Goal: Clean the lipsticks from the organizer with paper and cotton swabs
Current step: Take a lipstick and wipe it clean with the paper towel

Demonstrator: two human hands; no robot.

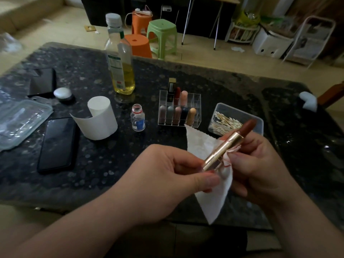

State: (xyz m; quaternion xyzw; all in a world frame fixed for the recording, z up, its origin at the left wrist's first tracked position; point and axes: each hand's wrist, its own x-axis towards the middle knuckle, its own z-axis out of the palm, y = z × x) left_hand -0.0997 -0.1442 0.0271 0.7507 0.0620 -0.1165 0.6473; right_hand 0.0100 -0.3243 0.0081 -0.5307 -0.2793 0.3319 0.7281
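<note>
A gold-cased lipstick [226, 148] with a brown-red tip is held slanted above the dark table. My right hand [260, 168] grips its case together with a white paper sheet [214, 194] smeared with red marks. My left hand [167, 175] pinches the lipstick's lower end and the paper. Behind them stands a clear organizer [195, 120] holding several lipsticks. A clear box of cotton swabs [256, 123] sits to its right.
A paper roll [101, 120], a small open bottle [138, 118], a tall bottle of yellow liquid [122, 67], two dark phones [57, 144], a clear lidded container [20, 121] and a white cap [62, 93] lie on the left half of the table [111, 174]. Stools stand beyond the far edge.
</note>
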